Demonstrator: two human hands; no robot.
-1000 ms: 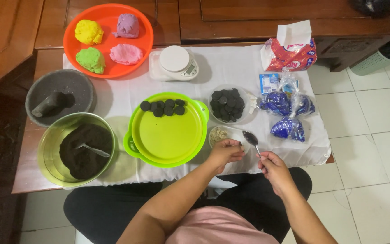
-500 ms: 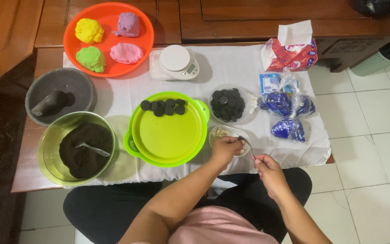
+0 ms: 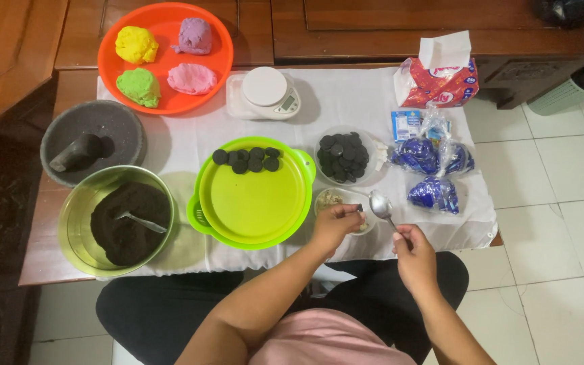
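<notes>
My left hand (image 3: 336, 224) pinches a small dark cookie piece (image 3: 359, 208) over a small clear bowl (image 3: 332, 198) of pale filling at the table's front edge. My right hand (image 3: 414, 255) grips the handle of a metal spoon (image 3: 380, 203), whose bowl is just right of the small bowl and looks bare. A green plate (image 3: 255, 203) on a green bowl lies to the left of my left hand, with several dark cookie halves (image 3: 246, 159) along its far rim. Behind the small bowl, a clear bowl (image 3: 346, 157) holds several whole dark cookies.
A white cloth (image 3: 346, 101) covers the wooden table. On it are a white kitchen scale (image 3: 265, 93), an orange tray (image 3: 163, 101) of coloured dough balls, a stone mortar (image 3: 113, 128) with pestle, a metal bowl (image 3: 76, 223) of dark crumbs, blue cookie packets (image 3: 430, 192) and a tissue pack (image 3: 441, 78).
The spoon went from beside my left hand into the small bowl, then came back out to its right. My left hand stayed over the small bowl.
</notes>
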